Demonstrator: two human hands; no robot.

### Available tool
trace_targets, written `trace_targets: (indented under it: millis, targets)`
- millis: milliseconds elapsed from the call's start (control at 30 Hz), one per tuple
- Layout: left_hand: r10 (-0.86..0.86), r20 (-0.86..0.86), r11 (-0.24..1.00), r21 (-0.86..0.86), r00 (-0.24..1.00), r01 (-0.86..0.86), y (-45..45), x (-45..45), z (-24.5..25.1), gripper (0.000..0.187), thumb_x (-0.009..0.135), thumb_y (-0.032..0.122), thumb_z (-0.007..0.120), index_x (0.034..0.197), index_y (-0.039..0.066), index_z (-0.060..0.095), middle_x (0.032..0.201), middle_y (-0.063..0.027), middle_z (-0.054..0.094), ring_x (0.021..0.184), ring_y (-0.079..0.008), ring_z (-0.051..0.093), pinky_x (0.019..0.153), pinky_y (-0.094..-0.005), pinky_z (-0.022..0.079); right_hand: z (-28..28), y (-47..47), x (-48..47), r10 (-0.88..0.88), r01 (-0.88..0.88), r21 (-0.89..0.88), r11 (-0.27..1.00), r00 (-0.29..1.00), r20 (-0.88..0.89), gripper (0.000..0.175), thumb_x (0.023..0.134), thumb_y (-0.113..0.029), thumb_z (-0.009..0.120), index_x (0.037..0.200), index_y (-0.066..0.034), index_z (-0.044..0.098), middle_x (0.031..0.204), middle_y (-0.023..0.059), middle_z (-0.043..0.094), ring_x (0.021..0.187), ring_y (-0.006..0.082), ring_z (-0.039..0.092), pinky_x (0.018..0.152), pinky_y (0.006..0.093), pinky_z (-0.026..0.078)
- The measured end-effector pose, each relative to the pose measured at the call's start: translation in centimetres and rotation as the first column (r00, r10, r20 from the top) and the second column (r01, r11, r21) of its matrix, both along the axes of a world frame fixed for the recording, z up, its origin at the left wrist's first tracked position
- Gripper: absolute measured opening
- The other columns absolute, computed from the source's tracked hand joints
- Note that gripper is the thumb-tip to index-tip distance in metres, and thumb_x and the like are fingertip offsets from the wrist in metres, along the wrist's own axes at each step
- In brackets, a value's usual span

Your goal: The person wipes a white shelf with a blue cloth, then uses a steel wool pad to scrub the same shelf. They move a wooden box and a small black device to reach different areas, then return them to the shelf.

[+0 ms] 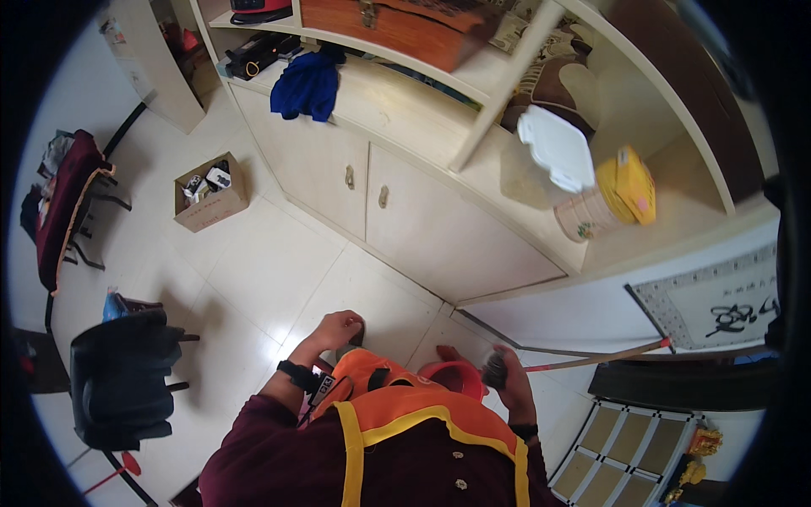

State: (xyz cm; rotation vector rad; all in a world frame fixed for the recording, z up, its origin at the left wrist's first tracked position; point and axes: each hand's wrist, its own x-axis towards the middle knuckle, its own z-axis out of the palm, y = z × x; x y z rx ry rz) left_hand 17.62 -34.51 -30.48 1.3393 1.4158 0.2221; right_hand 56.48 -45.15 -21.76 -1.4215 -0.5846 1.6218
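My left hand (339, 331) is held before my orange apron (405, 405), fingers curled; a dark thing shows just beside it, and whether the hand holds anything cannot be told. My right hand (516, 386) is closed on a bunched dark grey cloth or scrubber (495, 371), slightly blurred. Close to its left side is a red plastic bucket (467, 378), partly hidden by the apron. A pole with red ends (595, 361) runs from behind the right hand towards the wall. A bare foot (447, 352) shows beside the bucket.
Ahead stands a cream cabinet (437, 222) whose shelf holds a blue cloth (307, 87), a white-lidded plastic container (557, 149) and a yellow-lidded tub (589, 212). A filled cardboard box (215, 212) and a dark-covered chair (120, 380) stand on the left floor. A scroll (709, 304) hangs at right.
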Motion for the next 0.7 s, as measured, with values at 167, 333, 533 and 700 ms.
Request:
trace_targets:
  millis: [167, 333, 533, 700]
  targets:
    - [0.153, -0.012, 0.987, 0.042, 0.988, -0.153, 5.0, -7.3, -0.3, 0.028, 0.086, 0.024, 0.060, 0.109, 0.008, 0.065, 0.085, -0.0133, 0.068, 0.078, -0.0206, 0.066, 0.072, -0.0319, 0.052, 3.9, 13.5, -9.6, 0.268, -0.290, 0.034, 0.956, 0.918, 0.291, 0.043, 0.088, -0.012, 0.052, 0.130, -0.0061, 0.044, 0.111, 0.0063, 0.055, 0.099, 0.0162, 0.054, 0.087, 0.0301, 0.046]
    - [0.189, 0.029, 0.980, 0.054, 0.982, -0.190, 6.8, -9.3, 0.0, 0.028, 0.087, 0.022, 0.059, 0.111, 0.007, 0.064, 0.084, -0.0104, 0.067, 0.078, -0.0172, 0.064, 0.072, -0.0299, 0.050, 6.3, 23.5, -16.1, 0.175, -0.530, 0.362, 0.767, 0.715, 0.676, 0.042, 0.085, -0.008, 0.061, 0.124, -0.0038, 0.048, 0.101, 0.0076, 0.059, 0.093, 0.0153, 0.055, 0.083, 0.0285, 0.046]
    - [0.153, 0.002, 0.988, 0.005, 0.988, -0.153, 7.9, -9.5, 1.5, 0.028, 0.088, 0.018, 0.059, 0.112, 0.006, 0.063, 0.085, -0.0071, 0.067, 0.079, -0.0135, 0.062, 0.073, -0.0280, 0.050, 8.1, 35.6, -19.0, -0.211, -0.640, 0.554, 0.533, 0.533, 0.819, 0.030, 0.082, -0.009, 0.063, 0.111, -0.0061, 0.059, 0.111, 0.0104, 0.062, 0.100, 0.0265, 0.059, 0.091, 0.0350, 0.044]
    - [0.272, 0.033, 0.957, 0.097, 0.962, -0.274, 10.6, -9.6, 2.6, 0.025, 0.088, 0.018, 0.059, 0.110, 0.006, 0.064, 0.087, -0.0116, 0.068, 0.078, -0.0184, 0.064, 0.073, -0.0306, 0.051, 7.9, 43.1, -21.4, -0.250, -0.691, 0.322, 0.647, 0.206, 0.946, 0.025, 0.081, -0.021, 0.066, 0.106, -0.0171, 0.063, 0.107, 0.0062, 0.063, 0.099, 0.0299, 0.054, 0.090, 0.0389, 0.042]
